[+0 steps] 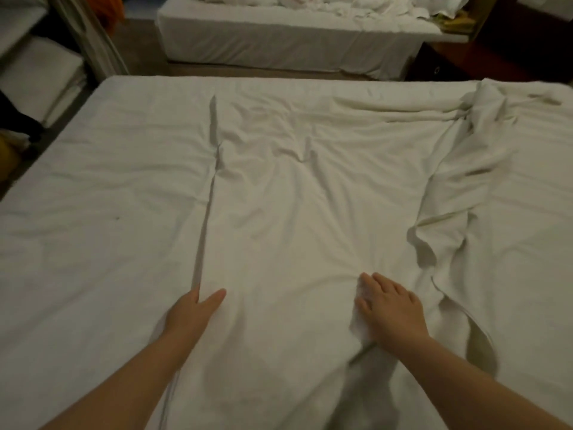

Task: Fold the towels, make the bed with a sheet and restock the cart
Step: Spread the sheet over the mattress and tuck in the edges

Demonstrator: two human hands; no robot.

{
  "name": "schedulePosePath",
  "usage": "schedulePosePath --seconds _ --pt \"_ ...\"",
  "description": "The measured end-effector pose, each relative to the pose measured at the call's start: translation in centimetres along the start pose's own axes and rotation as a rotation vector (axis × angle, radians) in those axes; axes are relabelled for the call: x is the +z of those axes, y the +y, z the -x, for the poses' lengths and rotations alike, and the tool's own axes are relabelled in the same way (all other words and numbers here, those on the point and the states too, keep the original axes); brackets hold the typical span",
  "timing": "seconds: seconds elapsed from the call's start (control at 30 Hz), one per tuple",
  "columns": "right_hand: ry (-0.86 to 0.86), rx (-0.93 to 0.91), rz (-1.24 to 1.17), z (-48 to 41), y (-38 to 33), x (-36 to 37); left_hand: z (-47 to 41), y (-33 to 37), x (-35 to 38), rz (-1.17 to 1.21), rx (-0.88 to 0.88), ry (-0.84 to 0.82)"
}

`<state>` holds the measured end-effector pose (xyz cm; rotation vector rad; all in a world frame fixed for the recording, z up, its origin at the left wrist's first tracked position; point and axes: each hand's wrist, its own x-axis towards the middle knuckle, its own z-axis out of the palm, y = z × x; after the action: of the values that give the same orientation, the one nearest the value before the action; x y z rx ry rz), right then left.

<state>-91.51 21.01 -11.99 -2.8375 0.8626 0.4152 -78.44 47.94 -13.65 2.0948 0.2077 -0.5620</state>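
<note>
A white sheet lies wrinkled over the bed. A narrower upper layer runs down the bed's middle, with a straight edge on the left and a bunched edge on the right. The left hand rests at the near end of the straight edge — 2 digits show, both straight, the rest hidden, so whether it holds the edge cannot be told. The right hand lies flat on the upper layer toward the bed's near side, fingers spread, gripping nothing. Beyond the bed's far side stands a second bed — crumpled linen on top.
</note>
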Motion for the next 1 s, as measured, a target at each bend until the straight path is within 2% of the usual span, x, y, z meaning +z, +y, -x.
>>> schedulePosePath --seconds 0.2,0.33,0.43,0.5,0.6,0.67,0.73,0.87,1.0 --pt "-0.086 -0.039 0.005 4.9 6.0 -0.6 6.7 -1.4 1.2 -0.189 -0.104 0.088" --pt "-0.011 -0.044 0.076 4.2 9.2 -0.6 9.3 -1.8 2.2 -0.377 -0.122 0.159" --pt "0.098 -0.125 0.228 2.0 11.8 -1.1 11.0 -3.2 2.7 -0.454 -0.134 0.261" --pt "0.182 -0.2 0.344 0.5 14.1 -1.7 12.0 -3.9 3.3 -0.599 -0.146 0.358" --pt "0.083 -0.227 0.527 -1.0 17.1 -2.8 14.0 -4.8 5.0 -0.814 -0.13 0.555" --pt "0.079 -0.197 0.601 -1.6 18.0 -3.7 15.5 -4.7 7.1 -0.853 0.008 0.605" --pt "0.088 -0.171 0.565 -2.0 18.2 -4.0 16.7 -3.9 9.8 -0.918 0.164 0.552" --pt "0.028 -0.094 0.153 -2.6 19.9 -4.7 18.6 -1.6 17.2 -0.939 0.453 0.243" --pt "0.006 -0.12 0.059 -0.8 22.8 -3.9 20.8 1.4 23.1 -0.951 0.459 -0.034"
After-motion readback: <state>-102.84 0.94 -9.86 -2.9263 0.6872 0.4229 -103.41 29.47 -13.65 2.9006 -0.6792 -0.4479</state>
